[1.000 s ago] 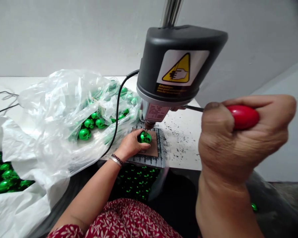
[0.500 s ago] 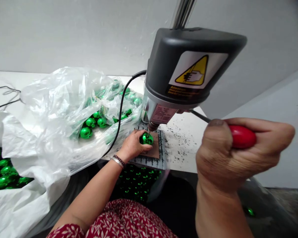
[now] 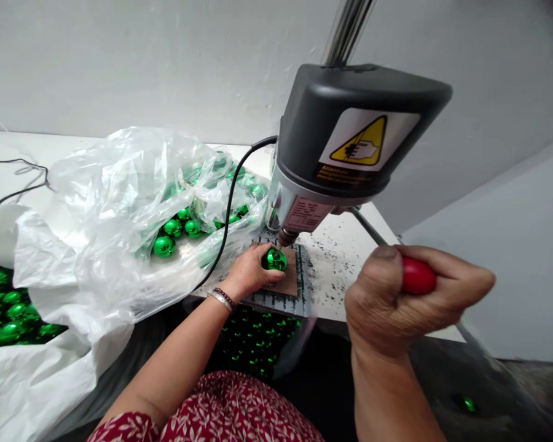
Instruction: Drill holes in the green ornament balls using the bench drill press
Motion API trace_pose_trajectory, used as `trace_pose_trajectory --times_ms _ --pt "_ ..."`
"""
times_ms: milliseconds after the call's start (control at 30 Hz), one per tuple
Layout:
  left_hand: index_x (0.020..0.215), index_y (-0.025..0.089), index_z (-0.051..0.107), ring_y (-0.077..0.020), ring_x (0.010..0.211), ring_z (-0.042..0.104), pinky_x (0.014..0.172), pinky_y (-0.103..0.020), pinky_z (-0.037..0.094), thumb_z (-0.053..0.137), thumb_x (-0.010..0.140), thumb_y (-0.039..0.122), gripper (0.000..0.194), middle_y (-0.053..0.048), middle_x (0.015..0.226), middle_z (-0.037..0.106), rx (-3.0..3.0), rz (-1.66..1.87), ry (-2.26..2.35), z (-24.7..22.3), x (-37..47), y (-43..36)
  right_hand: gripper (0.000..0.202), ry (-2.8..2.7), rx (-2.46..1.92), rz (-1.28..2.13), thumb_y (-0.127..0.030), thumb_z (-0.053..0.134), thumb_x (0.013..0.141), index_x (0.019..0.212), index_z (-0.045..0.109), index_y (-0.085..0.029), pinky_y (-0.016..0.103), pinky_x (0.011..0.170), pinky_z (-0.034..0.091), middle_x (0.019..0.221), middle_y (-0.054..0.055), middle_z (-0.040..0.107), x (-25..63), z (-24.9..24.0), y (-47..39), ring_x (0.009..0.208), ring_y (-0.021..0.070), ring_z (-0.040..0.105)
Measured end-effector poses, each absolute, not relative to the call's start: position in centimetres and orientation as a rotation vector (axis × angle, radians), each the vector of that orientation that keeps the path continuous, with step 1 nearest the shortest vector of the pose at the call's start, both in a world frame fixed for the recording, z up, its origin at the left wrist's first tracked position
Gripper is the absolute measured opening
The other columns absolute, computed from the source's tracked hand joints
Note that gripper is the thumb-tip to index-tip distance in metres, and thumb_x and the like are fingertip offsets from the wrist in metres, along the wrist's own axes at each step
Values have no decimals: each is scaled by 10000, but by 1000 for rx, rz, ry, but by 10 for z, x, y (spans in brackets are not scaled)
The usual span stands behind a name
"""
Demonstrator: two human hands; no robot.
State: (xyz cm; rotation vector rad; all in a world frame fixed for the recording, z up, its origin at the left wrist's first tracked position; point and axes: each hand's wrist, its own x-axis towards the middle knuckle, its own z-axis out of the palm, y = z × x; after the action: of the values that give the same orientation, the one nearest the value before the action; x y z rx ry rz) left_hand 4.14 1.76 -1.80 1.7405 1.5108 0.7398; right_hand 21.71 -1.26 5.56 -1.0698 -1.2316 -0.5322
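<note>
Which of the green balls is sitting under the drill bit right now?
The green ball held by the left hand on the brown pad; the other balls lie in the plastic bag.

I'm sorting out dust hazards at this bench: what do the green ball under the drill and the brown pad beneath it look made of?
The green ball looks like mirror-coated plastic or thin glass: sharp glossy reflections; which one is unclear. The brown pad looks like matte cardboard or hardboard: flat, dull, no sheen.
</note>
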Motion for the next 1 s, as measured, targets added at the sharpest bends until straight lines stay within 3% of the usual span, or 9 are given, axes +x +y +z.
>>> trace_pose_trajectory --times_ms 433,600,767,1000 --pt "1216 220 738 -276 1056 711 961 -382 560 857 692 315 546 -70 1162 781 1709 766 1521 -15 42 18 102 -1298 -995 -481 -257 607 924 905 550 -174 206 627 408 762 -35 516 211 48 -18 665 39 517" --pt "1242 215 729 -290 1090 721 1011 -424 552 841 709 281 548 -71 1182 784 1697 759 1509 -15 43 16 184 -1247 -1050 -482 -297 646 909 893 558 -137 199 671 415 828 -9 555 216 89 -3 736 35 523" --pt "1345 192 675 -278 1174 709 1085 -416 530 816 728 200 633 -81 1266 771 1672 847 1458 -13 39 -1 204 -1275 -1235 -267 -326 628 907 880 571 -132 226 722 405 815 -26 561 219 137 12 732 27 478" --pt "1384 208 651 -295 1300 659 1181 -448 476 824 720 189 686 -113 1413 707 1763 838 1344 1 21 -42 170 -1234 -1270 -162 -249 665 885 858 538 -139 216 734 388 790 -50 524 215 144 10 737 20 448"
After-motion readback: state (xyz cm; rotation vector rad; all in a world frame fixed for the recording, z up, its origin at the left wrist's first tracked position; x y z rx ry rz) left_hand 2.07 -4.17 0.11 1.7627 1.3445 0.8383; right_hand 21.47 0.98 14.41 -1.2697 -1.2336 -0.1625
